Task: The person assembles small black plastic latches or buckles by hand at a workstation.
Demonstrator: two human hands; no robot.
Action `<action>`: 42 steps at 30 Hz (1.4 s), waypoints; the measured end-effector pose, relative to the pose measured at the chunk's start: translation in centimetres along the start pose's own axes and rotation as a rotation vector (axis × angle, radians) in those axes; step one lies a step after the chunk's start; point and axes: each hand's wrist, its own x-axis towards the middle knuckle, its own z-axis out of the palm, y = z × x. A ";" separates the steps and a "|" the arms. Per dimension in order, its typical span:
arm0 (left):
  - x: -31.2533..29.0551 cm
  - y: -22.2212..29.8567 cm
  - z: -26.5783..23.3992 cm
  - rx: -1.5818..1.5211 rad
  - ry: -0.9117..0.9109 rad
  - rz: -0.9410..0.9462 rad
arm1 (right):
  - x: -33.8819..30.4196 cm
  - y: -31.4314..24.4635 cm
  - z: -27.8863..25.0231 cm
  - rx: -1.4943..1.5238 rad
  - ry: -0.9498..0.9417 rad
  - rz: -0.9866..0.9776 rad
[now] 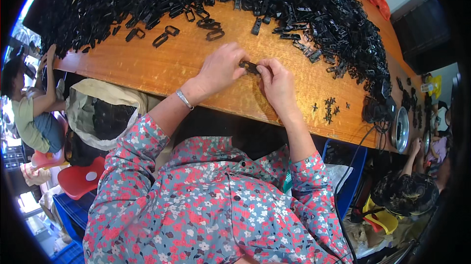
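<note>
A small black plastic part (250, 66) is held level just above the near half of the wooden table (186, 63). My left hand (221, 70) pinches its left end, with the fingers curled and partly hiding it. The thumb and fingertips of my right hand (278, 81) close on its right end. Beyond my left hand lie several loose black oblong frames (214, 35). To the right of my right hand sits a small cluster of dark cross-shaped pieces (329, 110).
Black plastic frames (113, 6) heap up at the far left; another heap of black parts (328, 16) curves along the right. A metal bowl (402, 124) stands near a black cable (360, 144). An open cloth sack (81, 94) hangs at the left edge. Other people sit on both sides.
</note>
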 end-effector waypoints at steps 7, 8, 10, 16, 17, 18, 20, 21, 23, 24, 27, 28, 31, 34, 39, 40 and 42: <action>0.0 0.0 -0.2 -0.046 -0.020 -0.025 | 1.5 0.6 0.5 -0.244 0.067 -0.281; 0.0 0.0 -0.2 -0.059 -0.020 -0.023 | 1.6 0.7 0.6 -0.356 0.056 -0.336; 0.1 0.1 -0.3 -0.060 -0.026 -0.026 | 1.6 0.7 0.5 -0.400 0.020 -0.338; 0.1 -0.3 0.0 -0.089 -0.019 -0.026 | 3.0 -0.4 0.0 -0.575 -0.152 -0.345; 0.1 -0.3 0.0 -0.102 -0.028 -0.032 | 3.1 -0.4 -0.1 -0.629 -0.195 -0.352; 0.1 -0.3 -0.2 -0.100 -0.024 -0.024 | 3.3 -0.4 0.0 -0.633 -0.187 -0.355; 0.1 -0.1 -0.4 -0.153 -0.041 -0.064 | 3.2 -0.6 0.2 -0.661 -0.200 -0.358; 0.2 -0.1 -0.6 -0.149 -0.034 -0.055 | 3.0 -1.1 0.0 -0.665 -0.190 -0.365; 0.2 -0.4 -0.7 -0.363 -0.087 -0.230 | 1.7 -1.8 -0.2 -0.427 -0.103 -0.362; 0.1 -0.8 -0.5 -0.360 -0.083 -0.225 | 1.2 -1.8 -0.4 -0.427 -0.098 -0.368; 0.4 -1.2 -0.3 -0.623 -0.220 -0.351 | 0.1 -0.7 -0.9 -0.218 -0.165 -0.149; 0.6 -0.8 -0.4 -0.674 -0.223 -0.331 | -0.2 -0.1 -1.2 0.205 -0.206 0.123; 1.3 0.4 -0.5 -0.751 -0.216 -0.259 | -0.5 -0.2 -2.5 0.745 -0.328 0.453; 3.0 0.4 -0.7 -0.827 -0.229 -0.181 | -0.3 0.5 -3.3 0.847 -0.430 0.516; 8.1 1.6 -1.3 -0.273 -0.010 -0.327 | -1.0 1.4 -4.0 1.211 -0.386 0.598; 8.8 1.4 -0.8 -0.266 0.001 -0.319 | -1.2 1.2 -3.9 1.210 -0.391 0.583; 10.0 0.0 1.4 0.113 0.120 -0.263 | -1.6 0.9 -3.2 1.245 -0.377 0.623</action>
